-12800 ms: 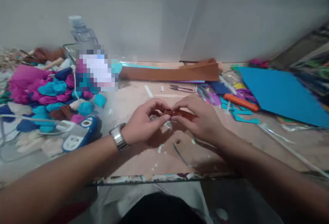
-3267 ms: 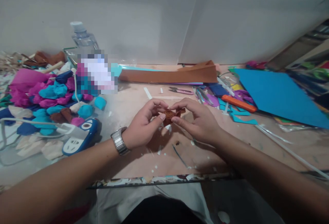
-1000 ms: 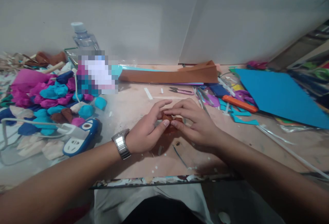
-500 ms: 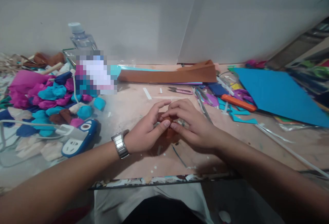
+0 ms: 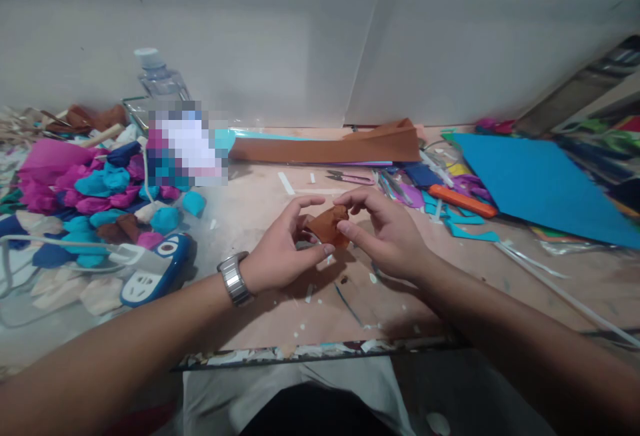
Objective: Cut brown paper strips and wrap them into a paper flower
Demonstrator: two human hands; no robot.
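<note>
A small folded piece of brown crepe paper [image 5: 327,225], bunched at its upper right end and flaring toward the lower left, is held just above the table. My right hand [image 5: 385,233] pinches the bunched end between thumb and fingers. Around the other end sits my left hand [image 5: 280,243], its thumb and index finger spread apart. The left fingertips are close to the paper's edge, perhaps touching it; the contact is partly hidden.
Blue, pink and beige crepe paper bundles [image 5: 100,183] and a blue-white power strip [image 5: 155,273] lie left. Behind are a brown strip [image 5: 320,151], a bottle [image 5: 160,76] and thread snips [image 5: 350,177]. An orange cutter [image 5: 463,201] and blue sheet [image 5: 540,183] lie right.
Earlier both hands closed over the brown crepe paper, pressing and gathering it. Now the left fingers have spread, and the piece shows as a flared shape in my right hand.
</note>
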